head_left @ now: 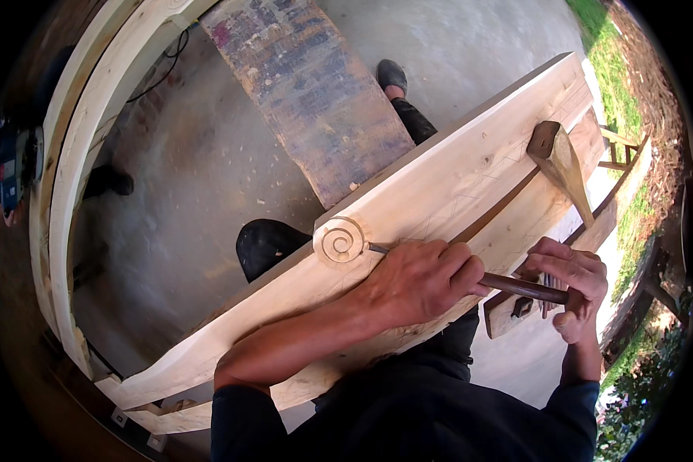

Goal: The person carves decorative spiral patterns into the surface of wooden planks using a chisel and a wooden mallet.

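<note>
The left hand (427,281) has its fingers curled shut around a slim dark-brown wooden-handled chisel (523,288) with a metal blade, whose tip sits at the three o'clock edge of a round spiral carving (339,240) in a pale timber beam (454,185). From that spiral, the chisel runs between three and four o'clock to the right hand (570,273), its fingers half open and loosely bent beside the butt; how firmly they touch it, I cannot tell. Between one and two o'clock from the left hand, a brown wooden mallet (554,158) lies on the timber. A weathered, paint-stained board (308,88) stretches away toward eleven o'clock from the spiral.
</note>
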`<state>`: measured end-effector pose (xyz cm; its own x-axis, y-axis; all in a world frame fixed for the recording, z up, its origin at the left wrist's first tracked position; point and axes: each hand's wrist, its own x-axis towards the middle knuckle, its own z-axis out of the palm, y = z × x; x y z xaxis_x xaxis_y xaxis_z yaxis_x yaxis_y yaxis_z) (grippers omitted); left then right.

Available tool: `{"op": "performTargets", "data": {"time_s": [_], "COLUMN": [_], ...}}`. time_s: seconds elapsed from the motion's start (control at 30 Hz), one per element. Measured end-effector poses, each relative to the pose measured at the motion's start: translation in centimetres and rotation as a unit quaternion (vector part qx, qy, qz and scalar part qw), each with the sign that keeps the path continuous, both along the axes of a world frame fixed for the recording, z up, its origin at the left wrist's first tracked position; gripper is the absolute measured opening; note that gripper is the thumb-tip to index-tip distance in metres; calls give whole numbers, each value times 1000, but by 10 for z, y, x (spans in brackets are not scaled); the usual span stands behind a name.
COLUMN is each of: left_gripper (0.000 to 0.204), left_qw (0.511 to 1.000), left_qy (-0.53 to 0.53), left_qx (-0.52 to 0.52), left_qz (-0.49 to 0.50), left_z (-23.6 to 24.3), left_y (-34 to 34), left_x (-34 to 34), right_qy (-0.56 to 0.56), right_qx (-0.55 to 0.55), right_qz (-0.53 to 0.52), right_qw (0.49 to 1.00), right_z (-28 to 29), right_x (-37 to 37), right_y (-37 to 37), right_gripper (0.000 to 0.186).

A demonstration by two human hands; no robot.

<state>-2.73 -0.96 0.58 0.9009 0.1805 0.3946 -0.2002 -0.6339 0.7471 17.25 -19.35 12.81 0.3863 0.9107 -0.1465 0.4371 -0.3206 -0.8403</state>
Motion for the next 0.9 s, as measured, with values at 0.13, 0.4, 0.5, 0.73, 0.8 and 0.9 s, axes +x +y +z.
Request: {"op": "performTargets", "data": {"time_s": [0.13,0.4,0.5,0.73,0.8,0.9], "left_gripper": [35,35,36,36,36,35], "left_qw": [1000,999,994,989,990,992], "left_qy": [1,-19,-59,-58,-57,-54], "left_qx": [-3,30,89,137,126,107], "left_qz": [8,17,39,-26,-29,-29], "left_z": [-1,-4,1,-4,-6,-7], "left_y": [-2,0,-3,-9,-10,-11], "left_x": [0,-5,-16,-13,-12,-10], "right_qy": [-36,-52,-119,-117,-93,-79], "right_qx": [-15,-12,8,-72,-77,-66], "right_qz": [16,-103,115,112,95,78], "right_qw": [999,993,986,984,988,992], "right_z": [-6,-1,5,11,10,5], "right_x": [-12,-29,-28,-48,-49,-48], "right_y": [1,11,8,-11,-11,-11], "right_gripper": [126,91,41,42,41,41]}}
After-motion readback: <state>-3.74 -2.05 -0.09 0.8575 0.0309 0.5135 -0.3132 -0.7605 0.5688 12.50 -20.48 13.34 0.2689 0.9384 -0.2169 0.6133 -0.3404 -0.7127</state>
